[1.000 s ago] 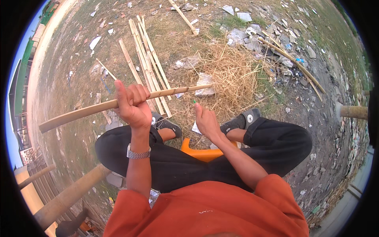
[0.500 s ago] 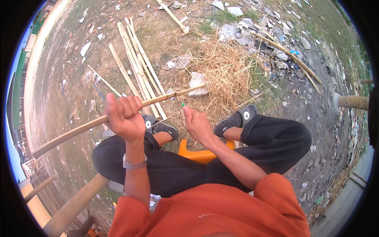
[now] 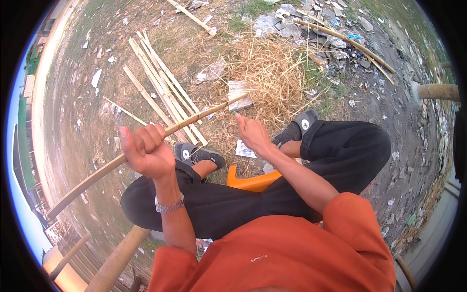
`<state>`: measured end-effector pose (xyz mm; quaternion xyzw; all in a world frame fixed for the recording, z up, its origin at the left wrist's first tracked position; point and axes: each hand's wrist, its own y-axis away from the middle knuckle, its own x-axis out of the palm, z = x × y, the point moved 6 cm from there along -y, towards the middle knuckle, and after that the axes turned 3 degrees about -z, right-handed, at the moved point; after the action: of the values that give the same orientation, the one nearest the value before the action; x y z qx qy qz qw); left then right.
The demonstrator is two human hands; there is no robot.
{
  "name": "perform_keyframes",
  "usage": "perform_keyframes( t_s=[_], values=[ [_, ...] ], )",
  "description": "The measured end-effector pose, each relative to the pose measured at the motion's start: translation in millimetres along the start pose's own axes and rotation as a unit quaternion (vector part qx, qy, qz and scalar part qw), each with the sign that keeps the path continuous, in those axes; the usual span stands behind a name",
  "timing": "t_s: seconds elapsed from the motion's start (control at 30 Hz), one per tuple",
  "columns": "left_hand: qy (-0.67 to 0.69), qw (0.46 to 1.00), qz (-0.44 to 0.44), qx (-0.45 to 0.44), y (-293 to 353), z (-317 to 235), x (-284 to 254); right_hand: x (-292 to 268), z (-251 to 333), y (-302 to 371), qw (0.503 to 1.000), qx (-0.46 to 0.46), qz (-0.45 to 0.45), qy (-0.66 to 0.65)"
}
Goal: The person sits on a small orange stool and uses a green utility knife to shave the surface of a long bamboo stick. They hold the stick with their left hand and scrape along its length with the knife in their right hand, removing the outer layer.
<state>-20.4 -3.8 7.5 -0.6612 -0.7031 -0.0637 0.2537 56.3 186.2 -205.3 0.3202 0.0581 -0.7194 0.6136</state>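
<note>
At centre left, the left hand point(image 3: 146, 152) is closed in a full fist around a long bamboo strip point(image 3: 146, 146), which runs from lower left up toward frame centre above the crossed legs. Right of centre, the right hand point(image 3: 253, 134) pinches a small green-tipped item point(image 3: 234, 112), too small to identify, near the strip's far end. Judged: the strip is being worked; the next move calls for a steady left grip.

Your left hand point(image 3: 146, 151) has tilted the stick point(image 3: 146, 146) steeper, far end raised, while your right hand point(image 3: 253, 134) has lifted toward its tip.
</note>
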Motion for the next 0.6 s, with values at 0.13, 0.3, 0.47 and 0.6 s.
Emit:
perform_keyframes(
  t_s=[0.13,0.3,0.47,0.6],
  values=[
    [0.002,1.000,-0.008,0.000,0,1,0,0,15,7,1.000,-0.008,-0.007,-0.012],
    [0.001,1.000,0.015,-0.013,6,0,11,8,-50,-8,0.993,0.094,0.007,0.072],
    [-0.014,1.000,0.019,-0.003,2,2,11,7,4,-2,0.999,0.010,0.004,-0.039],
    [-0.003,1.000,-0.010,-0.004,-8,2,-3,22,-32,-17,0.997,0.073,-0.006,0.009]
  ],
)
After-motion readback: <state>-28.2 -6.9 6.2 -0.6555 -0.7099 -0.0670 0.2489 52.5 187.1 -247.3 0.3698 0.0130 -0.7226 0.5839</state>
